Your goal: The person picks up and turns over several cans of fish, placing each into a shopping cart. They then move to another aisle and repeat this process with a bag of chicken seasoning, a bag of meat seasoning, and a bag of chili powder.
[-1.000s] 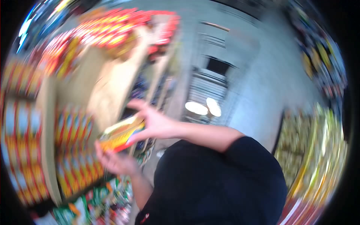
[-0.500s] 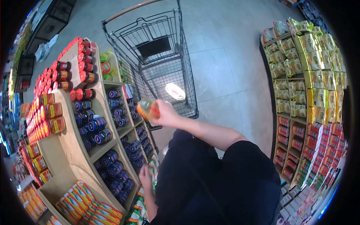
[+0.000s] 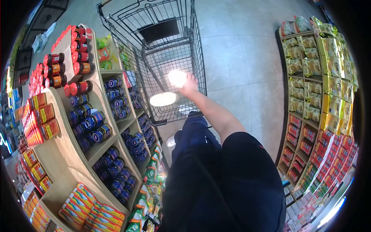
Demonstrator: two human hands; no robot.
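Straight ahead, the shopping cart [image 3: 195, 46] stands on the grey tiled floor [image 3: 239, 58]. Its long axis runs up the view and away from the person, with the narrow nose nearest them and the black flap [image 3: 158, 30] at the far end. The right hand [image 3: 190, 86] reaches out on a bare arm over the near right part of the wire basket. A bright glare patch [image 3: 177, 77] washes out its fingers, so I cannot tell how far it is open or whether it grips anything. A second bright patch [image 3: 163, 99] shows lower in the basket. The left hand is out of sight. Just left of the cart is a wooden shelf unit [image 3: 69, 154] with red-lidded jars [image 3: 75, 58] and blue jars [image 3: 91, 123]. Across the aisle, well apart, are shelves of yellow-green bags [image 3: 328, 65].
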